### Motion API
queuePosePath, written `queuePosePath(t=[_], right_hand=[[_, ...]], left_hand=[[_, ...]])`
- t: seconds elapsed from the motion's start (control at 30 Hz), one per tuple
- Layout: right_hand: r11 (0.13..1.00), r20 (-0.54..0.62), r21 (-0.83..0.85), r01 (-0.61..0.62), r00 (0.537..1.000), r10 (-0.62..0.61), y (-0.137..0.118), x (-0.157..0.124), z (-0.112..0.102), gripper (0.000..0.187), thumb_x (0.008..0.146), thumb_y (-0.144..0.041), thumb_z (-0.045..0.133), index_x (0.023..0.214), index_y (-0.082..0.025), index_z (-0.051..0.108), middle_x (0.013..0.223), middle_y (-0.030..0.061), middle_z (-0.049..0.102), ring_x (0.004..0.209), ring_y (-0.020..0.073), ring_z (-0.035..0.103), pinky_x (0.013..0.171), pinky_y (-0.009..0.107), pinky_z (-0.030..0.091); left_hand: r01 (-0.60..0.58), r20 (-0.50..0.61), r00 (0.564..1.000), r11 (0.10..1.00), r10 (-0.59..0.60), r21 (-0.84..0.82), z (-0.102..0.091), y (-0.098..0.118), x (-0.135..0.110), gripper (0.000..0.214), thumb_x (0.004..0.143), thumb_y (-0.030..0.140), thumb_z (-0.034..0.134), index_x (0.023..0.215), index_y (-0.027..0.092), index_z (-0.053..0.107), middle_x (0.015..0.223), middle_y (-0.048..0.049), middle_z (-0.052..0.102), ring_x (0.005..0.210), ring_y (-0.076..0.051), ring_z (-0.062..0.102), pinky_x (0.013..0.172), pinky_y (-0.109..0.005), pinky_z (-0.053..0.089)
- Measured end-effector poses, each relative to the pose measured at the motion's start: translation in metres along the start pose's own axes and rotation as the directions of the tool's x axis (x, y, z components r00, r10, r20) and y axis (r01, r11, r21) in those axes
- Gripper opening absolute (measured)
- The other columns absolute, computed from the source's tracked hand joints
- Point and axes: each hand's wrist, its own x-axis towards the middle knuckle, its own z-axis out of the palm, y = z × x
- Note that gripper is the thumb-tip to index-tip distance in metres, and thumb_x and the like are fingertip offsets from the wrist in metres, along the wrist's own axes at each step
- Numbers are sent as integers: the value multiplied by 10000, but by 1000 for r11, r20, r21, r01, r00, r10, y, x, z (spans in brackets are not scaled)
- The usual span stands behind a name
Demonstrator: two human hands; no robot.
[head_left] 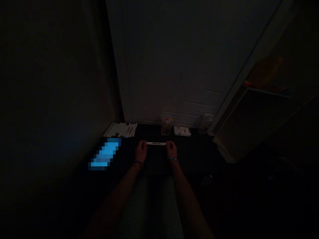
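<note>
A white marker [156, 143] with dark print is held level above the dark table [154, 162]. My left hand [141, 151] pinches its left end, and my right hand [171, 150] closes on its right end. Beyond the marker, a flat pack of markers [182, 131] lies on the table. To the left rests a row of white markers [123, 129], side by side. Dim light hides the finer detail of my fingers.
A glowing, pixelated blue screen [106, 153] lies left of my hands. Along the wall stand a clear container with a colourful label [166, 126] and another clear container [205, 123]. A wooden-looking panel [244, 122] rises at the right.
</note>
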Motion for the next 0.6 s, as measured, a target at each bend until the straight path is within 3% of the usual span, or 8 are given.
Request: queuePosePath(t=[0.6], right_hand=[[1000, 10, -21, -1, 1000, 1, 3, 2, -1, 306, 761, -417, 400, 804, -175, 583, 751, 1, 604, 724, 138, 528, 667, 223, 396]], left_hand=[[24, 21, 1000, 999, -23, -31, 1, 2, 1, 236, 801, 376, 345, 808, 204, 507, 608, 33, 496, 566, -105, 474, 543, -201, 360]])
